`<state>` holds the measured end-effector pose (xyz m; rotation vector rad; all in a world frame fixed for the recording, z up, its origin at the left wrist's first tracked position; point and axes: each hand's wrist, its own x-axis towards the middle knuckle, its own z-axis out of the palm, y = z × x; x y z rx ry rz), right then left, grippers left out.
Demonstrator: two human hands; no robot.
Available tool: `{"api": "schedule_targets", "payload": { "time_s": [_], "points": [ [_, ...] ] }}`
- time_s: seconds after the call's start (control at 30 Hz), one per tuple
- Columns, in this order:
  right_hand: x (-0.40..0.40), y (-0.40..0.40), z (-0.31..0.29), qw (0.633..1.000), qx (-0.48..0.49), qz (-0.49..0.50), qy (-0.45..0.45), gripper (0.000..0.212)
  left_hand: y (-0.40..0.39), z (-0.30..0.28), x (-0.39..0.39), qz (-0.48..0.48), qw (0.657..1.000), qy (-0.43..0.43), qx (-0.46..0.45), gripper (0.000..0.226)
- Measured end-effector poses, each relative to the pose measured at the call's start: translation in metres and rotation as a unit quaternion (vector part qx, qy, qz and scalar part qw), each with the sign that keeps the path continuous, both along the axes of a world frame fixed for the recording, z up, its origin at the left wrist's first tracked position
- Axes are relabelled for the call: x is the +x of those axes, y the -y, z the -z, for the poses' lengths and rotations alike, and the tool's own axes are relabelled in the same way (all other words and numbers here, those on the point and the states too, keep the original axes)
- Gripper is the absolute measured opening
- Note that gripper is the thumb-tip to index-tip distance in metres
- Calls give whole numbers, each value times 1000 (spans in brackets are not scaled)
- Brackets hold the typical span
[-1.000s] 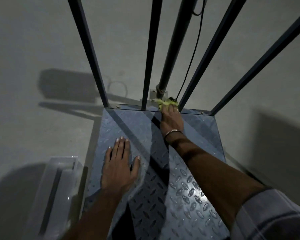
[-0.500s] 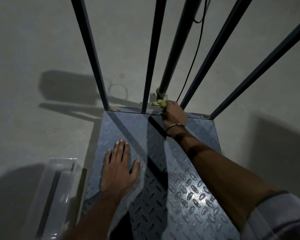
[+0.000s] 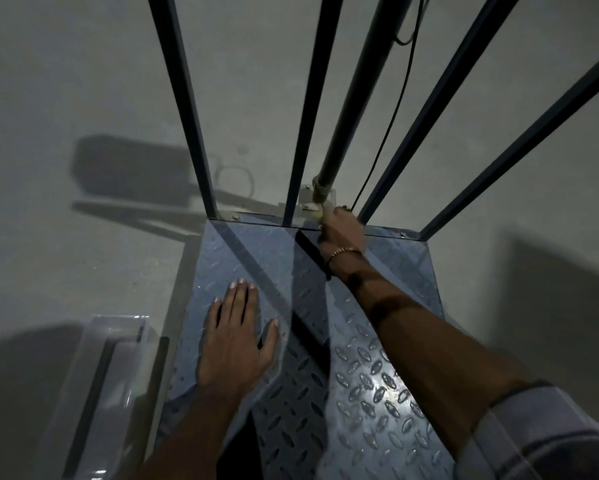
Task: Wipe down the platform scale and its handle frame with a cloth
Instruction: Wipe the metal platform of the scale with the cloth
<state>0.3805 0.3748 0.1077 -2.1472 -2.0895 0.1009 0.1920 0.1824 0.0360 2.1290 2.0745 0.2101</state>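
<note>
Dim scene, seen from above. Left hand (image 3: 234, 344) flat and spread wide on the platform scale (image 3: 370, 368), lower centre of the frame, bracing, holding nothing. Right hand (image 3: 341, 232) reaching to the far edge of the plate, upper centre, closed around a yellow-green cloth (image 3: 317, 213) of which only a small tuft shows, pressed at the foot of the round pole (image 3: 355, 95). Handle frame (image 3: 187, 109) rising as dark bars toward the top of the frame; thin black cable (image 3: 386, 133) hanging just beside the working hand. Likely risks: cloth snagging on the bracket and bolts at the pole base, or knuckles catching between the pole and the nearest bar in that tight gap; cable tugged loose by a careless stroke; weight on the bracing palm slipping on the checkered steel. Clear plastic container (image 3: 97, 393), lower left, close enough to be knocked.
</note>
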Motion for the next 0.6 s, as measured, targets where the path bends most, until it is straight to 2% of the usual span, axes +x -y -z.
{"api": "schedule_targets", "payload": {
  "time_s": [0.03, 0.1, 0.2, 0.27, 0.33, 0.4, 0.43, 0.53, 0.6],
  "points": [
    [-6, 0, -1, 1000, -22, -7, -21, 38, 0, 0, 0, 1, 1000, 0, 1, 78],
    [-23, -4, -8, 989, -61, -16, -133, 35, 1, -2, 1, 1, 1000, -5, 2, 78],
    [-33, -6, -15, 965, -75, -25, -250, 50, 2, -3, 1, -1, 1000, 2, 5, 77],
    [-24, 3, -14, 967, 2, 5, -253, 56, 2, -3, 1, 0, 1000, 5, 12, 77],
    [-13, 9, -2, 976, 84, 40, -198, 53, 0, -3, 1, 0, 1000, 1, 16, 78],
    [-10, 13, 10, 989, 59, 42, -126, 57, 0, -2, 1, 2, 1000, -1, 17, 78],
    [-13, 16, 17, 992, 29, 29, -123, 58, 0, -2, 1, 2, 1000, -2, 19, 78],
    [-28, 35, 22, 974, -18, 53, -221, 63, 0, -2, 1, 4, 1000, 2, 24, 77],
    [-39, 48, 21, 969, -15, 58, -241, 57, 0, -2, 1, 3, 1000, 3, 19, 78]
  ]
}}
